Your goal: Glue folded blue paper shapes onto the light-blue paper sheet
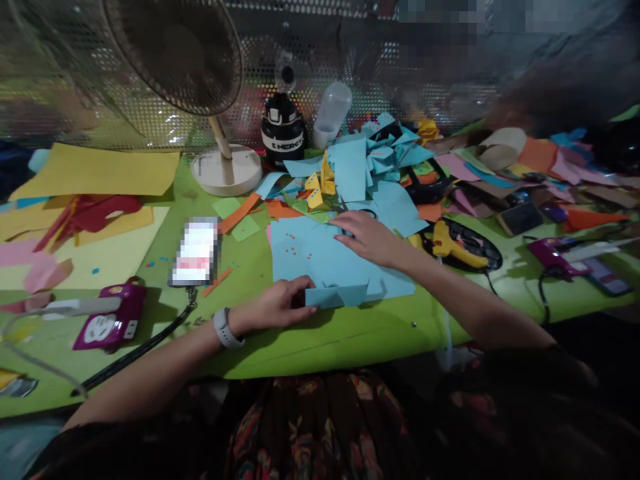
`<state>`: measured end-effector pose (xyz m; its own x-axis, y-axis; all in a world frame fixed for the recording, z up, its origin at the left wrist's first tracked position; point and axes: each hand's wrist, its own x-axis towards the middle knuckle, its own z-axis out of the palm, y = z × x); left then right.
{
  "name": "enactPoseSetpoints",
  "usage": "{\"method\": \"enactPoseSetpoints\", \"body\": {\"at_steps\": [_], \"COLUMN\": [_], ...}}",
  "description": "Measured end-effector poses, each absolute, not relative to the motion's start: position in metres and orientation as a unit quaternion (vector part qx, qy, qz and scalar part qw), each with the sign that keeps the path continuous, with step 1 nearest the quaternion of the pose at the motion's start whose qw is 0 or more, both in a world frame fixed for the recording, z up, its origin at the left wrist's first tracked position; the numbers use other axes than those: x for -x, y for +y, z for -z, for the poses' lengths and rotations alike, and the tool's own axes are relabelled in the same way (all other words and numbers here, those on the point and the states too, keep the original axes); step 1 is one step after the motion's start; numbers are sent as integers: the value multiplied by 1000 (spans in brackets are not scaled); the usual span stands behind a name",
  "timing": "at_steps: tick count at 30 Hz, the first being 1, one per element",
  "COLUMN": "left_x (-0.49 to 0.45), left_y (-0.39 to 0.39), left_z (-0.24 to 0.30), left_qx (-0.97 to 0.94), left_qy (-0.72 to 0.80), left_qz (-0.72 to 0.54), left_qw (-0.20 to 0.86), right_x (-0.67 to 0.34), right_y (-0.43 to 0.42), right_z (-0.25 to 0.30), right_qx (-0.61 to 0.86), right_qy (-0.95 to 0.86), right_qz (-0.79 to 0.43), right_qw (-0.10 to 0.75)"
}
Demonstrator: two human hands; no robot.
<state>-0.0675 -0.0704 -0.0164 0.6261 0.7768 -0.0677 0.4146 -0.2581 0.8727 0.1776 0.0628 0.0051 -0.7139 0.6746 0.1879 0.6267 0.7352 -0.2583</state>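
A: Locate the folded paper.
B: See the folded blue paper [335, 297] at lower centre of the frame: pale, matte, narrow, with a creased face standing along the near edge.
A: And behind?
B: Note a flat blue sheet [295, 233], dotted with tiny red-orange bits [291, 251].
A: Describe the fingers.
B: Find the left hand [273, 303], thumb and fingers closed about the folded paper's left end; the right hand [369, 237], mid-frame, fingers bent beside black scissors [369, 213], grip impossible to tell.
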Motion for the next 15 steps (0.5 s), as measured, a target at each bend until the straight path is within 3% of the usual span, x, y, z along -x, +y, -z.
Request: {"method": "enactPoseSetpoints", "body": {"at_steps": [5, 15], "left_x": [68, 69], "left_y": [-69, -67], "left_z": [19, 31], "left_qx": [-782, -753], "left_qy": [381, 381], "left_qz": [-168, -185], "left_qw": [464, 504], "right_x": [-172, -266], "right_y": [67, 50], "right_z": [7, 16], "right_qx": [362, 498], "right_qy": [-926, -862], "right_qz": [17, 72], "right_qw": [111, 64]}}
